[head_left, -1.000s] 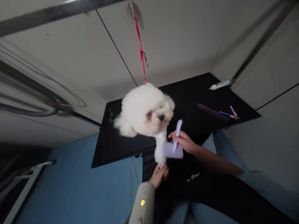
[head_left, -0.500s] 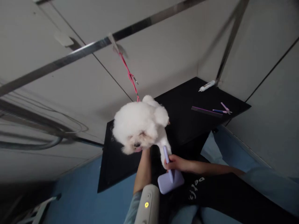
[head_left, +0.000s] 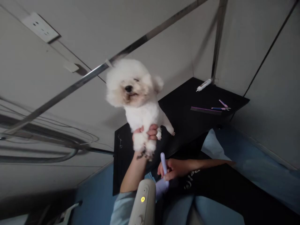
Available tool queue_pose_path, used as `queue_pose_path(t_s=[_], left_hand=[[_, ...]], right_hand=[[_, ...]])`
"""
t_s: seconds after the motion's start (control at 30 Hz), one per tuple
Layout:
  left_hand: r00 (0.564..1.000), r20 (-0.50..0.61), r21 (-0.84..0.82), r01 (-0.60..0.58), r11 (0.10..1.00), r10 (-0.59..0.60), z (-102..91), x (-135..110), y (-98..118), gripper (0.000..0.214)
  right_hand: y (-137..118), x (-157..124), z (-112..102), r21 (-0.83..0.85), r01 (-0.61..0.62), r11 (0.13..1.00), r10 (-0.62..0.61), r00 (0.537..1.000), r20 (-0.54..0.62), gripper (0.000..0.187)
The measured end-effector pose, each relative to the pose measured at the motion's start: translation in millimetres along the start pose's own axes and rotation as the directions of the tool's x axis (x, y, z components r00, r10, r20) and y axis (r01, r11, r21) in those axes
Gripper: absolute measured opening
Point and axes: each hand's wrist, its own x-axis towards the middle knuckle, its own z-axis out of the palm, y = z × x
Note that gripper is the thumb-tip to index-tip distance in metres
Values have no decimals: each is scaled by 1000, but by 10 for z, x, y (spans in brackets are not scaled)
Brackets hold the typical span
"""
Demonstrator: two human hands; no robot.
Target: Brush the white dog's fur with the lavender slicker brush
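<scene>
A fluffy white dog (head_left: 144,115) sits or stands with its hind feet on a black grooming table (head_left: 180,122). Its face is turned toward me. Both front legs are gathered in my left hand (head_left: 152,132), whose fingers wrap round them and lift the front paws. Lower and to the right, my right hand (head_left: 174,168) grips the handle of a lilac slicker brush (head_left: 164,165). The brush head points down near my apron, partly hidden behind a pale device, and is apart from the dog.
On the table lie a purple-edged comb (head_left: 206,110), nail clippers (head_left: 221,107), a white pen-like tool (head_left: 203,85) and thin scissors-like metal (head_left: 120,141). A metal bar (head_left: 93,73) crosses behind the dog. The pale device (head_left: 143,200) with a yellow light rises in the foreground.
The dog's head and chest have risen and its front legs are now up in my left hand. My right hand has drawn the brush away from its leg. The pink lead is hidden.
</scene>
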Motion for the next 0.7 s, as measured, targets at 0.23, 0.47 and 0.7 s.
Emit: queue_pose_path(t_s=[0.23, 0.47, 0.7], left_hand=[[983, 2, -244, -178, 953, 184, 440, -124, 740, 24], [947, -59, -294, -319, 901, 316, 516, -162, 882, 17], [839, -237, -275, -542, 794, 490, 122, -300, 543, 25]], right_hand=[[-972, 374, -839, -516, 251, 819, -462, 821, -334, 12], [-1511, 353, -1289, -439, 422, 793, -588, 719, -372, 18], [-410, 450, -2044, -12, 368, 930, -174, 411, -895, 16]])
